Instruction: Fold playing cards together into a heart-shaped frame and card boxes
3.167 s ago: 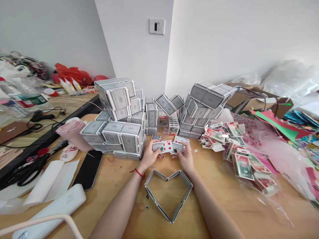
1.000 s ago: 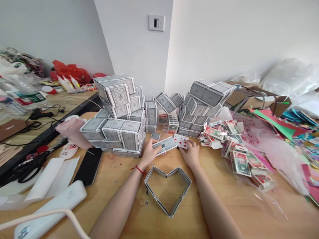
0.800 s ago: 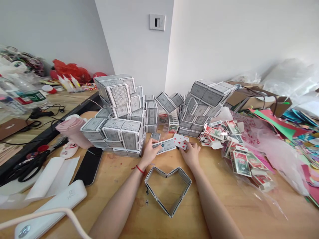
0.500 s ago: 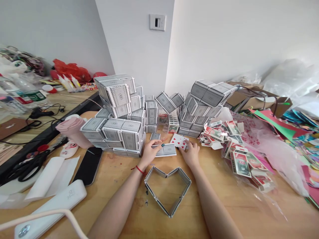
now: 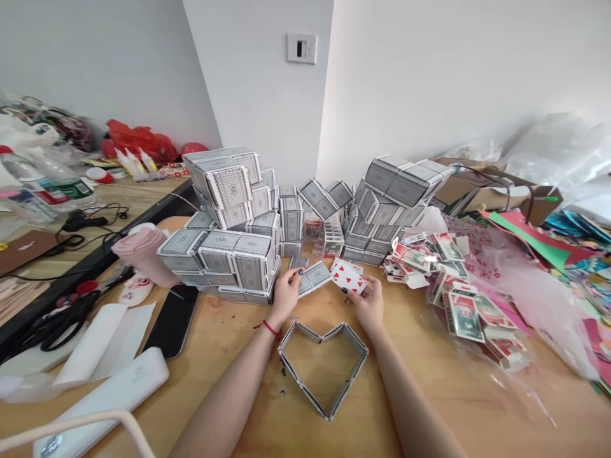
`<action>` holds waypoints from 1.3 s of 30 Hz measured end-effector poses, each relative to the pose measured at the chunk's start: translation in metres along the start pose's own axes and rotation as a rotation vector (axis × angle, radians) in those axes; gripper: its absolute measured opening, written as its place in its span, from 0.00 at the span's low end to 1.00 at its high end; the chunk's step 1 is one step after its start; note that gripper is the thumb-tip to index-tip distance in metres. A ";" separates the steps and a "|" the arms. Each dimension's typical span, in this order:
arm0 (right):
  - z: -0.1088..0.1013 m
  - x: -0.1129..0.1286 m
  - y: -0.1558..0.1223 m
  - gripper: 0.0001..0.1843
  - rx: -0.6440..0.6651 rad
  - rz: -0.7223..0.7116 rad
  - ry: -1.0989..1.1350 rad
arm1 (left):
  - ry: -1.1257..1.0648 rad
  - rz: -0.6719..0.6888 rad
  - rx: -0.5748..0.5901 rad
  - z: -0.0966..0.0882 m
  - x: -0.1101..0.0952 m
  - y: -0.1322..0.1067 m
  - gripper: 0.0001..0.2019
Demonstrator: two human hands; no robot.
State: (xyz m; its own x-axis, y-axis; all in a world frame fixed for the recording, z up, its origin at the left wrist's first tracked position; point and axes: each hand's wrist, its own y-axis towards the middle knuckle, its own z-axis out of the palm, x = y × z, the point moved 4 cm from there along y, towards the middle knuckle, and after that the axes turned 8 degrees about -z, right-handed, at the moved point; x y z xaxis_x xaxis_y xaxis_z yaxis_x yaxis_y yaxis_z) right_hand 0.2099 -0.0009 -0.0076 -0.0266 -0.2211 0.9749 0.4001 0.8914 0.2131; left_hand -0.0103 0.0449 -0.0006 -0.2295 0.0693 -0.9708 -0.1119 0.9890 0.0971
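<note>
Hearts card edges stand clear of heart frame.

"Where does the head view look from?"
"The person's head, facing forward and down over the worktop."
"How near?"
"Near: the left hand and right hand sit around mid-frame, and the wall fills the top."

Room lies open over the card heart; stacked card blocks bar the back.
</note>
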 end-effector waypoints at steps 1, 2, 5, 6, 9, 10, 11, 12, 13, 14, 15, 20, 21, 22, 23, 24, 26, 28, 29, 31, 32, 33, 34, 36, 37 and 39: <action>0.001 0.000 -0.003 0.29 0.003 0.027 0.029 | 0.003 -0.003 -0.005 0.000 0.000 0.000 0.11; 0.002 0.001 -0.005 0.29 0.003 0.049 0.052 | 0.006 -0.006 -0.009 0.000 0.001 0.000 0.11; 0.001 0.001 -0.011 0.29 -0.008 0.101 0.090 | 0.003 -0.013 -0.016 0.001 0.002 0.001 0.11; -0.001 0.001 -0.012 0.29 -0.024 0.111 0.085 | -0.003 -0.016 -0.019 0.001 0.003 0.001 0.11; -0.006 0.000 -0.013 0.26 -0.087 0.114 -0.045 | -0.025 -0.025 -0.023 0.001 0.005 0.002 0.11; -0.007 -0.001 -0.012 0.24 -0.101 0.110 -0.119 | -0.029 -0.028 -0.024 0.001 0.006 0.002 0.11; -0.009 -0.001 -0.011 0.22 -0.108 0.106 -0.195 | -0.031 -0.030 -0.024 0.001 0.006 0.002 0.11; -0.010 -0.002 -0.010 0.20 -0.115 0.101 -0.264 | -0.028 -0.030 -0.024 0.001 0.006 0.002 0.11; -0.011 -0.002 -0.009 0.19 -0.130 0.095 -0.321 | -0.023 -0.027 -0.023 0.001 0.006 0.002 0.11; -0.013 -0.003 -0.008 0.18 -0.158 0.086 -0.364 | -0.016 -0.024 -0.020 0.001 0.006 0.002 0.11; -0.015 -0.004 -0.006 0.18 -0.193 0.071 -0.395 | -0.009 -0.019 -0.019 0.001 0.005 0.002 0.11; -0.025 -0.009 -0.002 0.15 -0.277 -0.016 -0.463 | 0.016 0.002 -0.015 0.000 0.001 -0.001 0.12; -0.026 -0.010 -0.002 0.15 -0.269 -0.020 -0.476 | 0.018 0.004 -0.012 0.000 0.001 -0.002 0.12; -0.026 -0.010 -0.001 0.14 -0.260 -0.023 -0.490 | 0.020 0.006 -0.008 0.000 0.000 -0.002 0.12; -0.027 -0.010 -0.001 0.14 -0.254 -0.027 -0.507 | 0.023 0.007 -0.005 0.000 0.000 -0.002 0.12; -0.027 -0.009 0.000 0.14 -0.250 -0.033 -0.522 | 0.028 0.009 -0.005 0.000 0.000 -0.002 0.12; -0.026 -0.007 0.003 0.14 -0.240 -0.040 -0.540 | 0.037 0.012 -0.007 -0.001 0.001 -0.002 0.12; -0.026 -0.006 0.007 0.16 -0.229 -0.036 -0.545 | 0.046 0.014 -0.010 -0.001 0.002 -0.002 0.13; -0.026 -0.006 0.009 0.16 -0.222 -0.030 -0.542 | 0.050 0.015 -0.011 -0.001 0.002 -0.002 0.13; -0.027 -0.007 0.014 0.17 -0.204 -0.025 -0.531 | 0.054 0.020 -0.013 -0.001 0.002 -0.002 0.13; -0.028 -0.008 0.016 0.17 -0.195 -0.033 -0.526 | 0.055 0.022 -0.013 -0.001 0.001 -0.002 0.13; -0.028 -0.008 0.017 0.16 -0.188 -0.053 -0.523 | 0.054 0.023 -0.014 -0.001 0.001 -0.002 0.13; -0.028 -0.007 0.018 0.15 -0.184 -0.088 -0.528 | 0.052 0.020 -0.012 -0.001 0.001 -0.002 0.13; -0.028 -0.004 0.018 0.14 -0.192 -0.180 -0.563 | 0.045 0.005 -0.009 -0.001 0.001 -0.003 0.13; -0.028 -0.003 0.017 0.13 -0.201 -0.223 -0.587 | 0.039 -0.003 -0.006 -0.001 0.001 -0.003 0.13; -0.028 0.000 0.015 0.13 -0.225 -0.285 -0.632 | 0.025 -0.018 -0.002 -0.001 0.002 -0.003 0.13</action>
State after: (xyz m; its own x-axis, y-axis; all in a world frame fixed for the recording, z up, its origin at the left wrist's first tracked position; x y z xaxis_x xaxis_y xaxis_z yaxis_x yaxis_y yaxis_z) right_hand 0.2420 0.0017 -0.0060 -0.6550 -0.1010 0.7489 0.4757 0.7149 0.5125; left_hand -0.0112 0.0422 -0.0022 -0.2517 0.0480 -0.9666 -0.1179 0.9898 0.0799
